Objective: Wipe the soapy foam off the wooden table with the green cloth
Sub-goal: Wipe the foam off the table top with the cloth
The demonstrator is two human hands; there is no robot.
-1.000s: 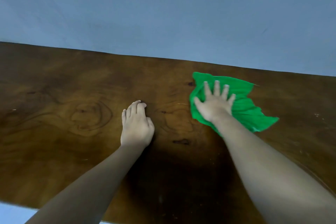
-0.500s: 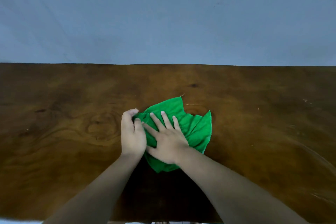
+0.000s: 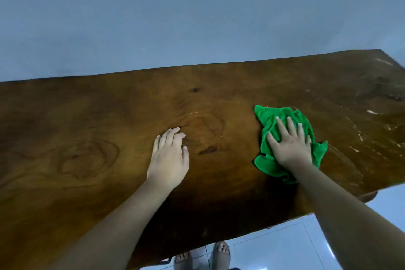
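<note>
The crumpled green cloth (image 3: 270,120) lies on the dark wooden table (image 3: 87,116), right of the middle. My right hand (image 3: 290,146) presses flat on it, fingers spread and straight. My left hand (image 3: 169,159) rests palm down on the bare wood to the left of the cloth, fingers loosely together. Thin whitish foam streaks (image 3: 359,136) and wet marks show on the table's right end, beyond the cloth.
A blue-grey wall (image 3: 197,17) stands directly behind the table's far edge. The table's right end and near edge border a pale tiled floor (image 3: 285,245), where my feet (image 3: 221,253) in sandals show under the near edge.
My right hand has slid the cloth from beside my left hand out to the right. The view has tilted, and my left hand stays on the wood.
</note>
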